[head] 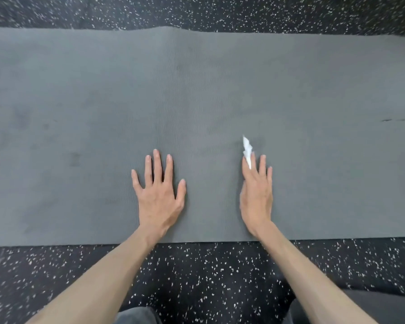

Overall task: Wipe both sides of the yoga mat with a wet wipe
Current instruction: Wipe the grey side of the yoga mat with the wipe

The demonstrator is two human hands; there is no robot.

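Because the person kneels right at its near edge, the big flat grey foam yoga mat point(197, 90) lies stretched out sideways in front of them, on a black rubber floor with white specks point(208, 277). The mat runs off both sides of the view, so I cannot see its ends. Its far edge has a small bump, so it does not lie quite flat there. Some darker patches show on the left part of the mat; they may be wet, but I cannot be sure. The bare left hand point(159, 195) lies flat on the mat near the close edge, fingers straight and spread, holding nothing. I think it presses down so the mat will not slide while the other hand rubs. The bare right hand point(257, 195) is beside it, a little apart, also low on the mat, with its fingers mostly straight. The small white crumpled wet wipe point(247, 148) is caught between its first two fingers and sticks out past the fingertips, away from the person. I cannot tell how much of the wipe is tucked under the hand. Only this top side of the mat shows.
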